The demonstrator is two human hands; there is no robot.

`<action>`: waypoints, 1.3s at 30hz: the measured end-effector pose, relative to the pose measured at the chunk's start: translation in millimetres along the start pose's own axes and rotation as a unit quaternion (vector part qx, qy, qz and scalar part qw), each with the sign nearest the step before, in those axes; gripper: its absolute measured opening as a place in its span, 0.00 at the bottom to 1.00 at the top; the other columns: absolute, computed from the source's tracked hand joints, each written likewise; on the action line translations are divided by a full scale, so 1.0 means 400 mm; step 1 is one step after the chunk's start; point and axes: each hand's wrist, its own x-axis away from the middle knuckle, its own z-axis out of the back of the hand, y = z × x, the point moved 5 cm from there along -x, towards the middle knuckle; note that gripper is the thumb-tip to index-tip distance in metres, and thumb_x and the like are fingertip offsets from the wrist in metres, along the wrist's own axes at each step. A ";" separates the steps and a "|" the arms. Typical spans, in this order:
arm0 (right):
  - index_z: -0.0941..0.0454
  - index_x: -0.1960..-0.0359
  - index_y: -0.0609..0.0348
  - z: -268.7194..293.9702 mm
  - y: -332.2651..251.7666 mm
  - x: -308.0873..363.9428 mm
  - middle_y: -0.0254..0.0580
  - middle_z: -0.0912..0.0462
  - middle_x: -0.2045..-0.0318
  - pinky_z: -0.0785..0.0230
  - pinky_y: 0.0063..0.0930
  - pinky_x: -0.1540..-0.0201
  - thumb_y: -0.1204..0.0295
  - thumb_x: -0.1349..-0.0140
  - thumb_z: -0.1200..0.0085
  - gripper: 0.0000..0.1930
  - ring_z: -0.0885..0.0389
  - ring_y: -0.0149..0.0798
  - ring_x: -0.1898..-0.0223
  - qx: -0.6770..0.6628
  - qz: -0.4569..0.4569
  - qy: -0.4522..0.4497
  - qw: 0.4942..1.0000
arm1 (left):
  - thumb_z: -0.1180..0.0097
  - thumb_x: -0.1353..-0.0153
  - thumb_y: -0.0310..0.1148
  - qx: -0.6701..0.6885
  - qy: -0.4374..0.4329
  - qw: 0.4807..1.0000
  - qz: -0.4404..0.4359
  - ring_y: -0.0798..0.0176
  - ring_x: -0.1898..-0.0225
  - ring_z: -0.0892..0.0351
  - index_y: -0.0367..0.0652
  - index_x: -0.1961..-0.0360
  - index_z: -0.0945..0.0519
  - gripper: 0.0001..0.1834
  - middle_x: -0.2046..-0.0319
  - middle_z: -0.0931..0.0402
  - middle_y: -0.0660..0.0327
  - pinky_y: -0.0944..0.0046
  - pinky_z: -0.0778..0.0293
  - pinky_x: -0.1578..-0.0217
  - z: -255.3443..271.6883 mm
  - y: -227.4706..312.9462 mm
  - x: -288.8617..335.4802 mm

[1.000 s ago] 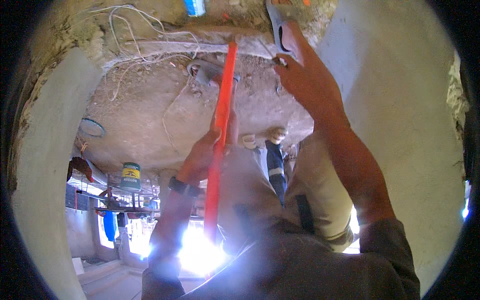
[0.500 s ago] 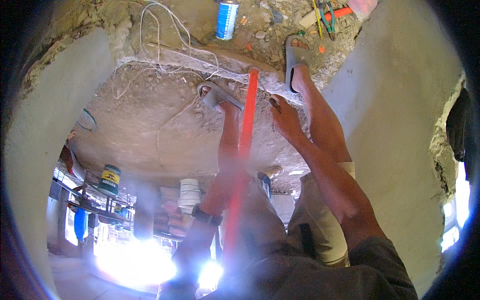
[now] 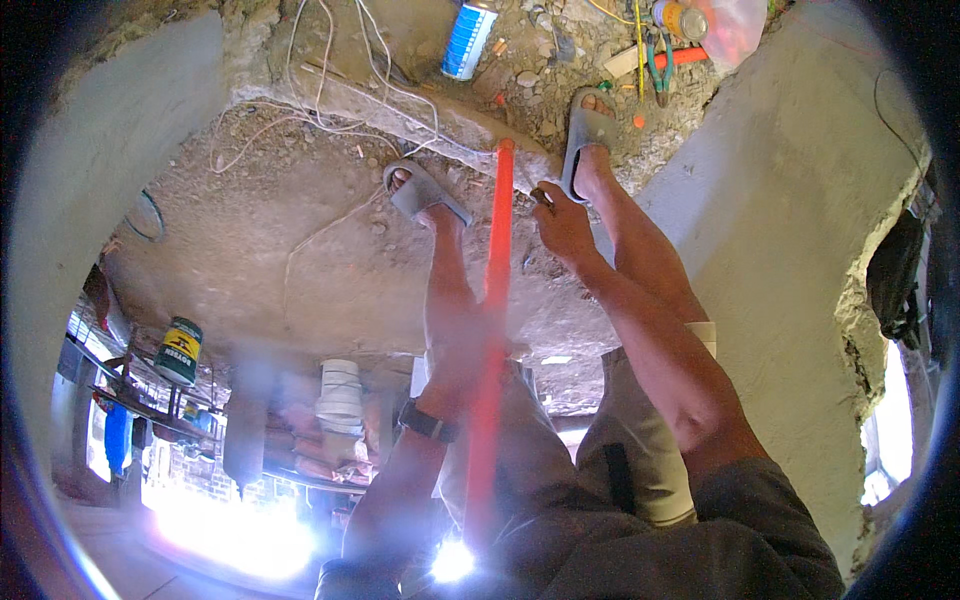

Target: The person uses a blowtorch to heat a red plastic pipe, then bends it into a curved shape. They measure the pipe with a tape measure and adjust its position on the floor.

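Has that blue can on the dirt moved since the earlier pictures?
No: the blue can shows no shift against the pale ledge, staying on its far side; the camera moved.

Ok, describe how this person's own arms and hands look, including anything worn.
Short, dark fabric sleeves end near the elbows. A dark band, possibly a watch, circles the left wrist; none shows on the right. The right hand is ungloved; the left hand is too blurred for finer detail.

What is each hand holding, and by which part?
Left hand: orange pipe, near its middle. Right hand: small dark object; gripped part unclear.
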 end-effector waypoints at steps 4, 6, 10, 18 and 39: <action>0.23 0.42 0.64 -0.039 0.002 -0.013 0.65 0.15 0.61 0.22 0.51 0.55 0.69 0.34 0.48 0.20 0.14 0.65 0.60 0.051 0.074 0.042 0.995 | 0.50 0.24 0.46 0.049 -0.055 0.997 0.014 0.69 0.80 0.26 0.48 0.55 0.26 0.13 0.76 0.27 0.68 0.66 0.26 0.80 -0.036 0.030 0.040; 0.24 0.43 0.65 -0.044 -0.016 -0.021 0.65 0.14 0.63 0.22 0.54 0.55 0.68 0.34 0.48 0.20 0.15 0.67 0.60 0.059 0.095 0.044 0.993 | 0.50 0.24 0.45 0.057 -0.044 0.997 -0.014 0.69 0.80 0.26 0.49 0.54 0.26 0.12 0.75 0.27 0.68 0.66 0.25 0.80 -0.036 0.027 0.032; 0.21 0.49 0.65 -0.052 -0.017 -0.050 0.65 0.14 0.65 0.24 0.60 0.55 0.65 0.36 0.46 0.18 0.16 0.70 0.61 0.109 0.107 0.026 0.988 | 0.50 0.26 0.55 -0.005 -0.007 0.995 -0.097 0.67 0.83 0.28 0.48 0.54 0.25 0.20 0.76 0.28 0.67 0.64 0.27 0.83 -0.070 0.047 0.034; 0.15 0.62 0.63 -0.036 0.015 -0.124 0.63 0.13 0.65 0.21 0.56 0.55 0.62 0.36 0.46 0.15 0.14 0.64 0.63 0.021 0.079 -0.003 0.997 | 0.53 0.24 0.52 -0.021 -0.001 0.999 -0.047 0.67 0.83 0.28 0.50 0.50 0.27 0.18 0.77 0.27 0.66 0.63 0.27 0.84 -0.064 0.015 0.001; 0.14 0.56 0.55 0.047 -0.010 -0.123 0.44 0.11 0.52 0.26 0.45 0.48 0.64 0.36 0.45 0.14 0.12 0.46 0.50 0.329 0.197 -0.076 0.920 | 0.52 0.23 0.50 0.019 -0.011 0.996 -0.089 0.70 0.83 0.29 0.50 0.43 0.33 0.18 0.77 0.28 0.68 0.67 0.29 0.85 -0.080 0.022 -0.003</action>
